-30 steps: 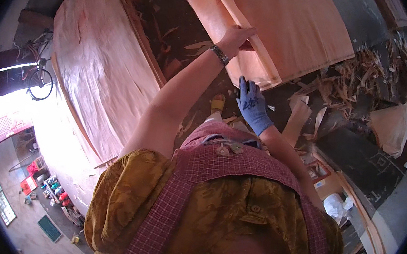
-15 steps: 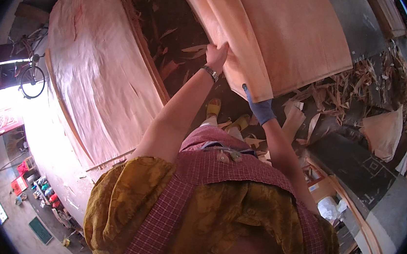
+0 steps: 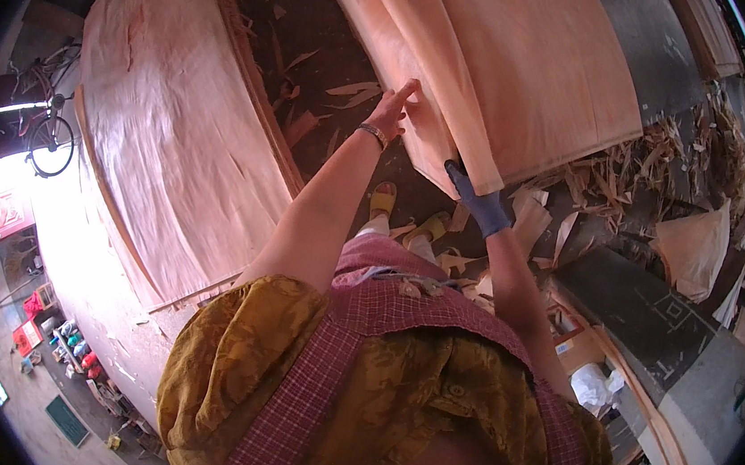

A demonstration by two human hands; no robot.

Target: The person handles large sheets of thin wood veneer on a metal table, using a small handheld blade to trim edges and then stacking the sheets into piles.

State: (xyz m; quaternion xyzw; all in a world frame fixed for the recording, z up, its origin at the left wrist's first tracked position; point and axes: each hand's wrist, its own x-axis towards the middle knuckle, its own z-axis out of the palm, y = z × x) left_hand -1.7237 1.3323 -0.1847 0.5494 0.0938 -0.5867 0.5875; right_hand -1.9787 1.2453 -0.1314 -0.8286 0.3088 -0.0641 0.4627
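Note:
A thin, pale wood veneer sheet (image 3: pixel 447 65) has its left edge curled over in a long fold, on top of a stack of veneer (image 3: pixel 541 69). At the fold's near end, my right hand (image 3: pixel 480 204), in a blue glove with a dark thumb tip, grips the sheet's corner; its other fingers are partly hidden. My left hand (image 3: pixel 391 113), bare with a metal-banded watch at the wrist, lies at the stack's left edge. Its fingers are stretched out and apart, touching the veneer surface.
A second veneer stack (image 3: pixel 176 133) stands at the left. Veneer scraps (image 3: pixel 611 179) litter the floor at the right, and more strips lie between the stacks. A dark board (image 3: pixel 640 299) and a cardboard box (image 3: pixel 578 346) are at the lower right. A bicycle (image 3: pixel 49 143) stands far left.
My left hand has loosened from the fold and its fingers have spread, moving slightly nearer to me. My right hand has shifted a little nearer and right, still holding the veneer corner.

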